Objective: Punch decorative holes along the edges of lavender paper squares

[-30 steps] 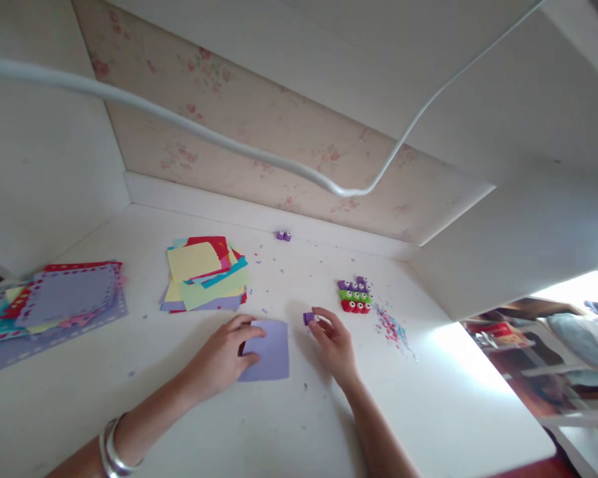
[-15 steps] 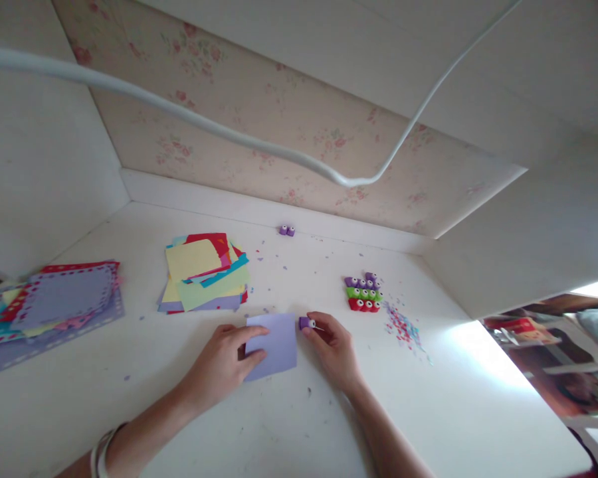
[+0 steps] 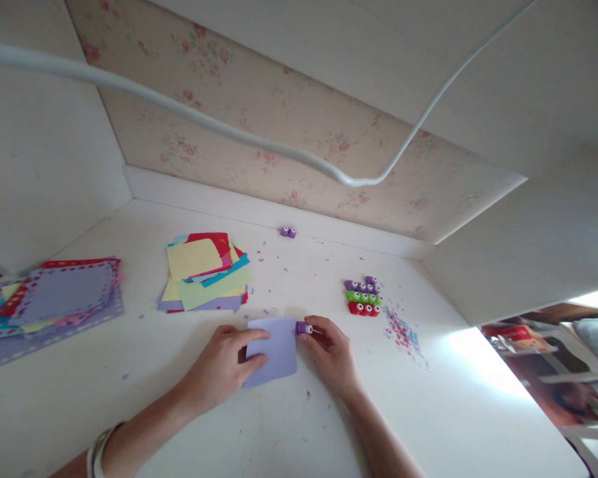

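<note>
A plain purple paper square [image 3: 279, 355] lies in front of me. My left hand [image 3: 229, 362] grips its left edge, thumb and fingers on the sheet. In my right hand [image 3: 331, 352], between thumb and fingers, is a small purple craft punch [image 3: 303, 328] with a white and dark button. The punch meets the paper's right edge near the top corner; whether the edge is inside its slot I cannot tell.
Rows of red, green and purple punches [image 3: 363, 299] stand at right, beside scattered confetti [image 3: 403, 332]. Two purple punches [image 3: 288, 232] sit by the back wall. Coloured paper sheets [image 3: 206, 275] are piled left of centre, punched sheets [image 3: 64, 295] farther left. A white cable [image 3: 219, 126] crosses above.
The punch in my right hand has moved slightly left and now reaches the paper's right edge, where a small gap was before. My left hand keeps its hold.
</note>
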`<state>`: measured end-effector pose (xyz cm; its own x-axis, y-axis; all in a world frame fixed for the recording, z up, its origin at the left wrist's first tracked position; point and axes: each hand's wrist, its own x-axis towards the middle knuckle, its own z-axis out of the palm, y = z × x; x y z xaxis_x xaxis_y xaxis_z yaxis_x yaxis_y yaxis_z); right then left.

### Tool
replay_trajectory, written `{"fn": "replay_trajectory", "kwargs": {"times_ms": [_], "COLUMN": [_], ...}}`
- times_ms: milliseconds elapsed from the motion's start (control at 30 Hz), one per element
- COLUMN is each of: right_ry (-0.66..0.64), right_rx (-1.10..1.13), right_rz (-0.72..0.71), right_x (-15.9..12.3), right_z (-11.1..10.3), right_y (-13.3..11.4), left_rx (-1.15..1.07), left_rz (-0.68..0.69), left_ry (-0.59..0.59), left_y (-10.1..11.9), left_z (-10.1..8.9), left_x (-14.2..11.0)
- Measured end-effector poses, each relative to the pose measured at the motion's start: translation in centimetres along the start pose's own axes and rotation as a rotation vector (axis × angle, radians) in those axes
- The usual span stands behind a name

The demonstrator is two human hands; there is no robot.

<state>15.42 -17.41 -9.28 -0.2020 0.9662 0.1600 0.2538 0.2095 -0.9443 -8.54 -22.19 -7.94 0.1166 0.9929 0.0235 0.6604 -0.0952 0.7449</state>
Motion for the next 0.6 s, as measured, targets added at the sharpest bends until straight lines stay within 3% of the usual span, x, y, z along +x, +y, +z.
{"fn": "replay_trajectory", "kwargs": {"times_ms": [600], "right_ry": [-0.006], "right_rx": [-0.028], "right_rz": [-0.029], "right_x": [-0.11], "right_z": [0.12], "right_y": [0.20], "left_rx": [-0.010], "left_rz": [0.036], "left_ry": [0.009], "left_y": [-0.14], "left_z": [0.11], "left_x": [-0.06]}}
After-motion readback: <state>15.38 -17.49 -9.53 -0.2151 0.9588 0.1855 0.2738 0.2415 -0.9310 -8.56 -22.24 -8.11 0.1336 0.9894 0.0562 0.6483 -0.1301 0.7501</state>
